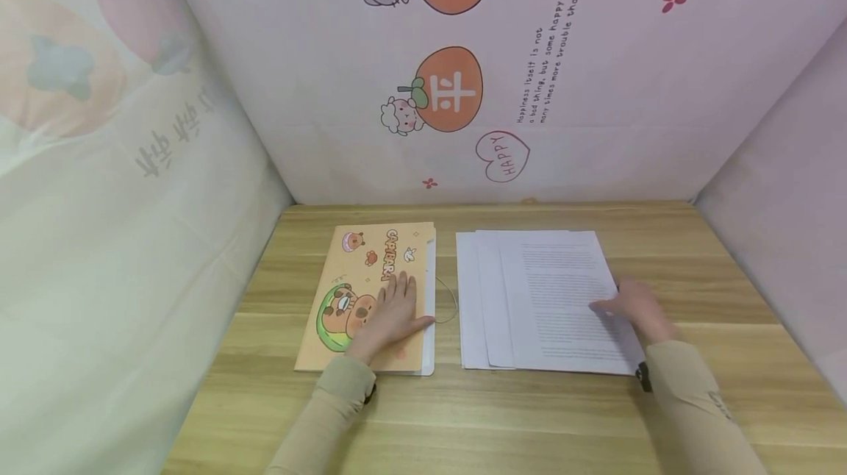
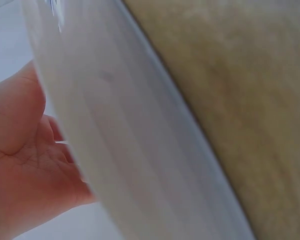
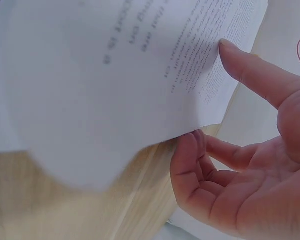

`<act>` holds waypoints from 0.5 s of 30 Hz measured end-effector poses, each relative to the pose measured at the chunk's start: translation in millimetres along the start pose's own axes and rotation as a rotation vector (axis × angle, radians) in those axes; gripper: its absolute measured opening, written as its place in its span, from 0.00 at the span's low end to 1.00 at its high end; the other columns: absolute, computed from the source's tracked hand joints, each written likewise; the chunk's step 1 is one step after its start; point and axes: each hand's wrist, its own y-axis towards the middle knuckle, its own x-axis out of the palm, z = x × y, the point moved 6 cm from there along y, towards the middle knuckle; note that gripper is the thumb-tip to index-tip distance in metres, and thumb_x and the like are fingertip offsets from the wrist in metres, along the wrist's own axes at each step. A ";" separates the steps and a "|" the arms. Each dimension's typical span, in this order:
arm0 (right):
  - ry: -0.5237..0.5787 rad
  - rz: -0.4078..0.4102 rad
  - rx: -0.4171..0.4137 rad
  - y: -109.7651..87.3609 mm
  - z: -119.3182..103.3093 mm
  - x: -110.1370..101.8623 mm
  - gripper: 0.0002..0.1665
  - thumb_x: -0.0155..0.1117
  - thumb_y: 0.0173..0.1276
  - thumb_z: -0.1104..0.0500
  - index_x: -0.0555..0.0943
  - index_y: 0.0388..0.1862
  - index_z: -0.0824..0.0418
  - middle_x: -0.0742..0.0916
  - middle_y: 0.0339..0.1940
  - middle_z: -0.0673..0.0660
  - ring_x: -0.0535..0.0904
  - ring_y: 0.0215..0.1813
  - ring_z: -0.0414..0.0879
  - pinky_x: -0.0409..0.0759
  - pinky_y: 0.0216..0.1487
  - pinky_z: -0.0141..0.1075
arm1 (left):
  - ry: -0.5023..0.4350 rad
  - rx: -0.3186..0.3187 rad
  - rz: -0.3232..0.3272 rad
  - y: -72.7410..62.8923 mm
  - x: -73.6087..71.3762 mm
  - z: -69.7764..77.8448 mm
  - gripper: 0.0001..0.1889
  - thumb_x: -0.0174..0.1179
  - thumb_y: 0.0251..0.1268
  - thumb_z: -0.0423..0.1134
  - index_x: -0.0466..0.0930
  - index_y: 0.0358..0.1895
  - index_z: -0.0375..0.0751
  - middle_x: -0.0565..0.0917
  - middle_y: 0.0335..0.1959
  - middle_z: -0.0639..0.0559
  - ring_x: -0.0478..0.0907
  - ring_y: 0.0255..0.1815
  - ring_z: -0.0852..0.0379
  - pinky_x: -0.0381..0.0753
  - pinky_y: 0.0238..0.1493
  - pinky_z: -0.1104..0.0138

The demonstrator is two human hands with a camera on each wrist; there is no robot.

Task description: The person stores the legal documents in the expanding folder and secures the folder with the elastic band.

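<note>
A tan file folder with capybara cartoons (image 1: 366, 254) lies at the left of the table. On its right half rests my left hand (image 1: 395, 311), fingers spread straight and the thumb at the folder's right edge. White, see-through layers (image 2: 135, 120) curve in front of that hand in the left wrist view, blurred. Right of the folder lies a stack of white paper sheets (image 1: 486, 298), the top one printed (image 1: 559, 298). My right hand (image 1: 637, 309) grips the stack's right edge, thumb on the printed face and curled fingers (image 3: 185, 160) at the sheet's edge, partly hidden.
A thin loop of cord (image 1: 452, 302) comes out from the folder's right side. The wooden table (image 1: 516, 423) is bounded by a patterned cloth wall (image 1: 609, 93) at the back and cloth walls on both sides.
</note>
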 end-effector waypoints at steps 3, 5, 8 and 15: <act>0.019 0.000 0.004 1.1 2.3 0.3 0.40 0.72 0.56 0.51 0.70 0.52 0.84 0.81 0.44 0.78 0.79 0.41 0.63 0.78 0.38 0.47 | 0.006 -0.001 0.002 1.4 1.5 0.2 0.50 0.54 0.66 0.65 0.49 0.77 0.29 0.49 0.80 0.30 0.43 0.81 0.30 0.52 0.77 0.40; 0.027 -0.001 0.002 2.0 3.1 0.2 0.40 0.73 0.56 0.51 0.71 0.51 0.83 0.81 0.43 0.77 0.79 0.41 0.62 0.78 0.37 0.46 | 0.003 -0.006 -0.006 2.0 2.8 0.1 0.50 0.54 0.66 0.64 0.48 0.77 0.29 0.48 0.80 0.30 0.42 0.81 0.31 0.52 0.77 0.40; 0.037 -0.005 -0.001 3.0 2.8 -0.2 0.39 0.73 0.55 0.51 0.72 0.52 0.82 0.82 0.42 0.75 0.80 0.41 0.61 0.78 0.38 0.46 | -0.010 -0.006 0.002 2.6 2.8 0.4 0.50 0.55 0.66 0.64 0.50 0.77 0.28 0.49 0.79 0.29 0.43 0.81 0.30 0.52 0.77 0.39; 0.038 -0.002 0.012 4.0 -0.3 -0.5 0.42 0.74 0.54 0.53 0.71 0.55 0.83 0.81 0.47 0.79 0.80 0.45 0.65 0.79 0.43 0.53 | -0.007 -0.016 0.013 0.7 -2.6 1.4 0.48 0.55 0.67 0.61 0.51 0.76 0.27 0.50 0.79 0.29 0.44 0.80 0.29 0.54 0.76 0.39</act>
